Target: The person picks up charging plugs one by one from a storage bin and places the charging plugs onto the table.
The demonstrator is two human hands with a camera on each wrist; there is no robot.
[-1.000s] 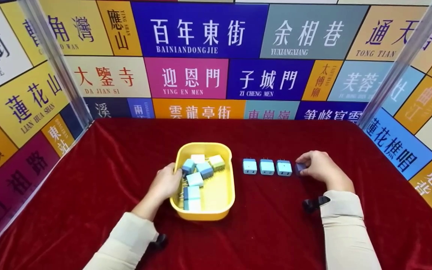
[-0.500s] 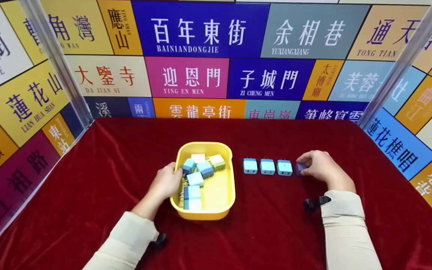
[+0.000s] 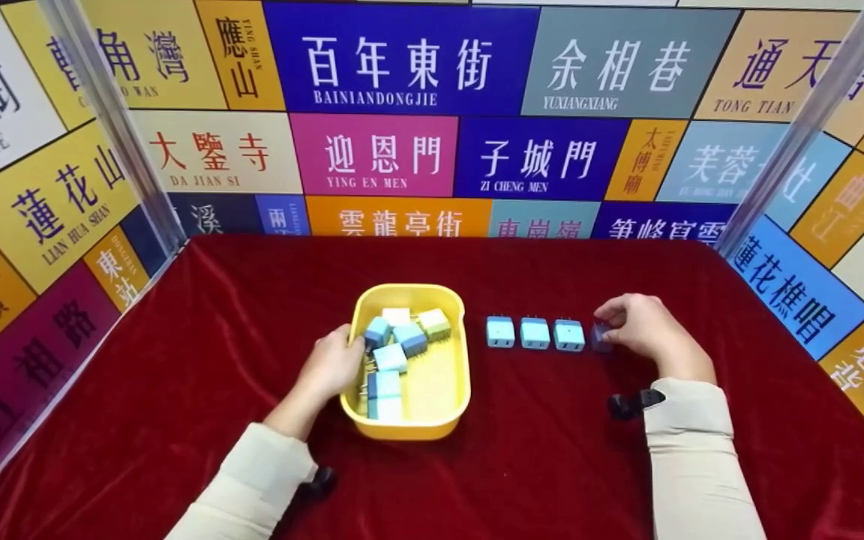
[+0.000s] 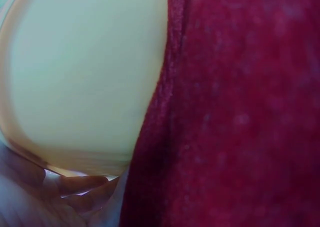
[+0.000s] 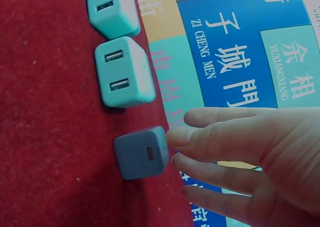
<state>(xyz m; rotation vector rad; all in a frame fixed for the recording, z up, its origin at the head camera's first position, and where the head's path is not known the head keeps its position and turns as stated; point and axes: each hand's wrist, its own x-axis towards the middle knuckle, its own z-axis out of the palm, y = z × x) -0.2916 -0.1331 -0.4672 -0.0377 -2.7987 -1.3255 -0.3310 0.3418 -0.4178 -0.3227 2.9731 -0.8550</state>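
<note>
My left hand [image 3: 337,361] grips the left rim of a yellow plastic bin [image 3: 468,375], with fingers under its side in the left wrist view. Inside lie several blue, white and greenish plug chargers [image 3: 390,358], jumbled. To the right, three light-blue USB chargers [image 3: 534,334] stand in a row on the red cloth. A dark-blue charger [image 5: 142,154] ends the row, with one port visible. Over it is my right hand [image 3: 643,330]; in the right wrist view its fingers are loosely spread, the thumb tip right at the charger's edge. Whether they touch is unclear.
Red velvet cloth [image 3: 537,465] covers the table. Sign-printed panels [image 3: 402,154] stand behind and at both sides, with clear corner posts [image 3: 792,127]. Both wrists wear black devices [image 3: 623,406].
The right hand has risen slightly and shifted a little right, its fingers coming away from the dark-blue charger, which stays in place. The left hand and bin stay still.
</note>
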